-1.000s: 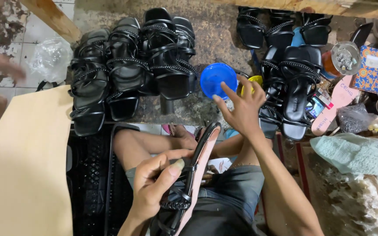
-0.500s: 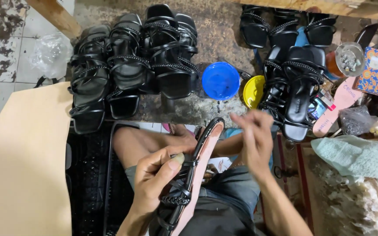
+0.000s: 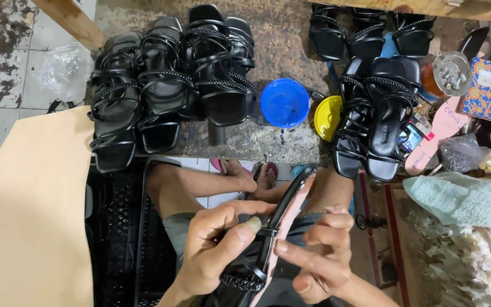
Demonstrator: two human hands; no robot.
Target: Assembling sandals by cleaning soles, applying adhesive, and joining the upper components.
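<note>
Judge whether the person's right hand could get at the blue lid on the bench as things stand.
Probably yes. The right hand only touches the sandal with a fingertip, the left hand grips it, and nothing stands between it and the blue lid.

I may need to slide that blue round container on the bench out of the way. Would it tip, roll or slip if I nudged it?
The blue container looks like thin plastic, so probably light. It sits flat and open side up on the rough, speckled bench, so it would likely slide rather than roll. The yellow lid close beside it would probably get bumped.
</note>
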